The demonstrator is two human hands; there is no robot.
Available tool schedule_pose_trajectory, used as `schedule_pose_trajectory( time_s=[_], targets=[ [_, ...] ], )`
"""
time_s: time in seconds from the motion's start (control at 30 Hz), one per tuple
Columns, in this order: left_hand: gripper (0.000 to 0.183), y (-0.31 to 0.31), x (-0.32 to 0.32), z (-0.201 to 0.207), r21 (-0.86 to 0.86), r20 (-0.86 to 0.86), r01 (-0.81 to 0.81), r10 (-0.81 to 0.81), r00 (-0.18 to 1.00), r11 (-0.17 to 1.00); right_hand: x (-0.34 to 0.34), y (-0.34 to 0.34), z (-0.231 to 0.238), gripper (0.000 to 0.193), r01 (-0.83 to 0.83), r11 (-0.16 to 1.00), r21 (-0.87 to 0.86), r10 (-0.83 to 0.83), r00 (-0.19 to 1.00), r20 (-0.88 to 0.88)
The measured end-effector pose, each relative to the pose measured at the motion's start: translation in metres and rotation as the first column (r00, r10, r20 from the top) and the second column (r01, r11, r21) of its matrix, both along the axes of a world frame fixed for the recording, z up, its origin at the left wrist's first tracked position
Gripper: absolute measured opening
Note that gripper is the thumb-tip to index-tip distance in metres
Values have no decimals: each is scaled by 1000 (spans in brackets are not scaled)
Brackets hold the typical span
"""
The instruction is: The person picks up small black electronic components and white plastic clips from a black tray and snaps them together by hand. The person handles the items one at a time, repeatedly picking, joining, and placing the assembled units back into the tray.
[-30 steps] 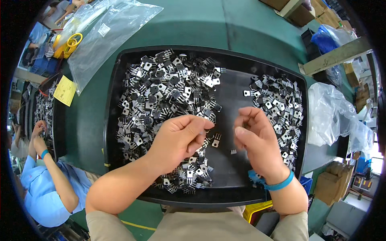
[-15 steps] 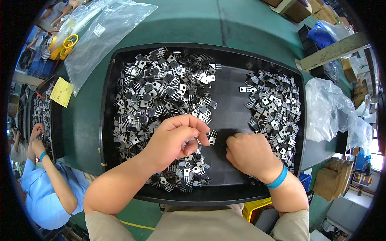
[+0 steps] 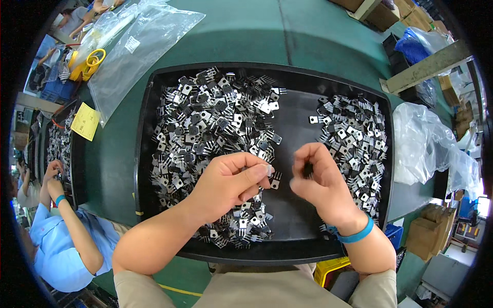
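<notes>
A wide black tray (image 3: 295, 223) lies before me with two heaps of small three-legged transistors, black with silver metal tabs. The larger heap of transistors (image 3: 197, 123) fills the left side; a smaller heap of transistors (image 3: 354, 133) lies along the right wall. My left hand (image 3: 233, 179) hovers over the left heap's inner edge, thumb and forefinger pinched at a small pale, shiny bit I cannot make out. Just beside its fingertips a single transistor (image 3: 276, 180) lies on the tray floor. My right hand (image 3: 323, 185), slightly blurred, is raised beside the right heap, its curled fingers and thumb apart.
Clear plastic bags lie on the green table (image 3: 246, 33): a flat bag (image 3: 149, 51) at back left and a crumpled bag (image 3: 418, 143) right of the tray. A yellow paper slip (image 3: 86, 121) is at left. A co-worker in blue (image 3: 72, 246) sits at another tray on the left.
My right hand has lifted from a closed, knuckles-up pose on the tray floor, and its fingers have opened toward the left hand. My left hand stays pinched, its fingertips slightly further right.
</notes>
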State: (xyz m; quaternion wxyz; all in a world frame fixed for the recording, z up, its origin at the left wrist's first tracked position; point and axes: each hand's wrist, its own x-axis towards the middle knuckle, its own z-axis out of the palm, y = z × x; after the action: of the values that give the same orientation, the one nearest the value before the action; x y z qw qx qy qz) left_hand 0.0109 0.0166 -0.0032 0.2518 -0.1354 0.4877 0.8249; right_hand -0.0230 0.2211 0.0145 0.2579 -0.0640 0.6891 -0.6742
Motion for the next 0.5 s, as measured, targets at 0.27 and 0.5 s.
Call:
schedule_pose_trajectory(
  time_s=[0.27, 0.5],
  targets=[
    [14, -5, 0, -1, 59, 26, -7, 5, 1000, 998, -6, -3, 20, 32, -119, 993, -8, 117, 961, 250],
    [13, -4, -1, -2, 54, 7, -15, 14, 1000, 998, -2, 6, -12, 27, -90, 961, -263, 122, 987, 107]
  ],
)
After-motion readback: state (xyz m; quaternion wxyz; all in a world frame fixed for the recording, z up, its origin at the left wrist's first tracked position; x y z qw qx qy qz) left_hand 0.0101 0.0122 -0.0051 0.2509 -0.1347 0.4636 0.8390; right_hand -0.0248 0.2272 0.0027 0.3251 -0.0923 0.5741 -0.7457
